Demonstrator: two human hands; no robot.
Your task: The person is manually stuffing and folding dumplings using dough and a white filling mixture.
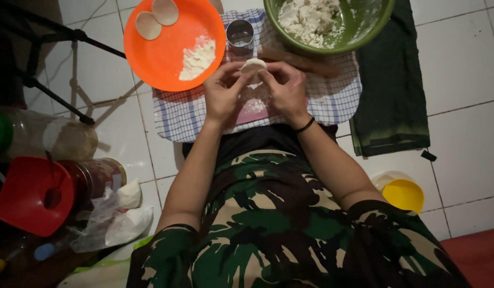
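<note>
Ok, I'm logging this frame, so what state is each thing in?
dough disc: pinched between the fingers of both hands
left hand: gripping the disc's left edge
right hand: gripping the disc's right edge
orange plate: holds two flat discs and a flour heap
green bowl: partly filled with lumpy dough
metal cup: upright on the checked cloth

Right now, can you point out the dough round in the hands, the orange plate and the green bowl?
dough round (254,66), head view, on its pale top face between the fingertips.
orange plate (161,58), head view, on a bare part of its floor.
green bowl (364,24), head view, on its inner right wall.
</note>
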